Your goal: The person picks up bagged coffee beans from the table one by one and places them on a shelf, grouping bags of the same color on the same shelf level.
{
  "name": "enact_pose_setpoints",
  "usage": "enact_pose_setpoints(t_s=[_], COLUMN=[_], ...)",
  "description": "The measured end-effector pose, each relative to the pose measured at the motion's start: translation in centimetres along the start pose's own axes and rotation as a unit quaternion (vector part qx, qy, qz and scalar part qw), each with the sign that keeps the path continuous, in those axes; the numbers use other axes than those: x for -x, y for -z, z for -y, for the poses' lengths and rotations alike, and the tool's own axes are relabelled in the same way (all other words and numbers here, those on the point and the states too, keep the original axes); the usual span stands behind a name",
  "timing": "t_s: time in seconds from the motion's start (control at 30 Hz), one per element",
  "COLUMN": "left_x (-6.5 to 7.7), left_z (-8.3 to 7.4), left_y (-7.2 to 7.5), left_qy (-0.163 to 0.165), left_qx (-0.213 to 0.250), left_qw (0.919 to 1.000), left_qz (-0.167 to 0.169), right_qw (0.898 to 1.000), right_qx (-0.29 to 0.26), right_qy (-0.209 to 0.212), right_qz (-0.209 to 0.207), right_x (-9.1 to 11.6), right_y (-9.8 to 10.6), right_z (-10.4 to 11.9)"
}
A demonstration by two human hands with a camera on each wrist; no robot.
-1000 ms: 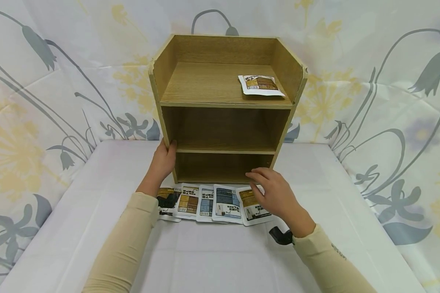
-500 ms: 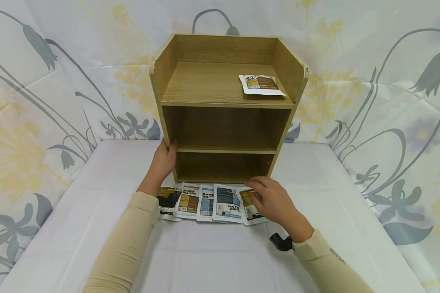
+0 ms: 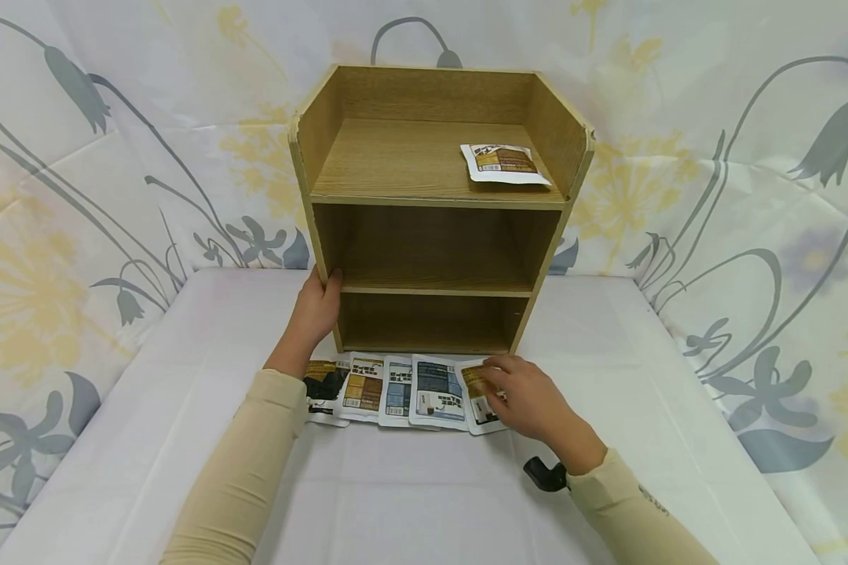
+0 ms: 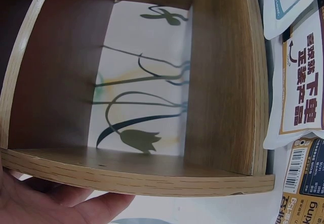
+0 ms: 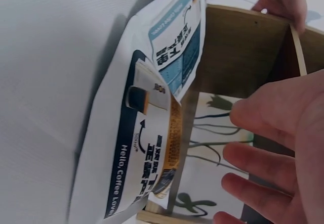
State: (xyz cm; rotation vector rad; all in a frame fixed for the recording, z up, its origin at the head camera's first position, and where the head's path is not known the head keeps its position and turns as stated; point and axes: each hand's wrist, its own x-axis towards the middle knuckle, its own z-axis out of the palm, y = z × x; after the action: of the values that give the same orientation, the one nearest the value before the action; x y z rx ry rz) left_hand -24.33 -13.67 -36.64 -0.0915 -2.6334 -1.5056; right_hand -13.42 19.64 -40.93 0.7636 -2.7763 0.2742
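A wooden shelf unit [image 3: 434, 292] stands upright at the back of the table. My left hand [image 3: 312, 314] grips its left side panel, thumb at the front edge; the fingers [image 4: 104, 206] curl past the panel in the left wrist view. In front of the unit lies an overlapping row of coffee pouches, among them a blue one [image 3: 438, 392] and a brown-and-white one [image 3: 482, 396] at the right end. Over that right-end pouch hovers my right hand [image 3: 533, 400], fingers [image 5: 260, 163] spread and apart from it in the right wrist view.
One more coffee pouch [image 3: 505, 163] lies on the unit's top shelf, at the right. A black wrist camera [image 3: 546, 475] sticks out by the right cuff. Behind the white table [image 3: 424, 494] hangs a floral cloth [image 3: 714, 102].
My right hand has come down and back from before the bottom compartment to the right-end coffee pouch. My left hand keeps its grip on the shelf unit.
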Motion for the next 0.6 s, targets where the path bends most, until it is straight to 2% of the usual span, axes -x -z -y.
enact_pose_setpoints(t_s=[0.17, 0.43, 0.6], left_x=[-0.01, 0.15, 0.11], left_z=[0.07, -0.08, -0.13], left_y=[-0.04, 0.06, 0.08], left_qy=[0.002, 0.001, 0.002], left_qx=[-0.003, -0.007, -0.005], left_qw=[1.0000, 1.0000, 1.0000], left_qz=[-0.002, 0.000, 0.001], right_qw=[1.000, 0.998, 0.997], right_qx=[-0.005, -0.011, -0.012], right_qy=[-0.003, 0.018, 0.010], right_qz=[0.026, 0.054, 0.082], right_x=[0.37, 0.76, 0.85], right_y=[-0.17, -0.60, -0.66], right_z=[-0.10, -0.36, -0.38])
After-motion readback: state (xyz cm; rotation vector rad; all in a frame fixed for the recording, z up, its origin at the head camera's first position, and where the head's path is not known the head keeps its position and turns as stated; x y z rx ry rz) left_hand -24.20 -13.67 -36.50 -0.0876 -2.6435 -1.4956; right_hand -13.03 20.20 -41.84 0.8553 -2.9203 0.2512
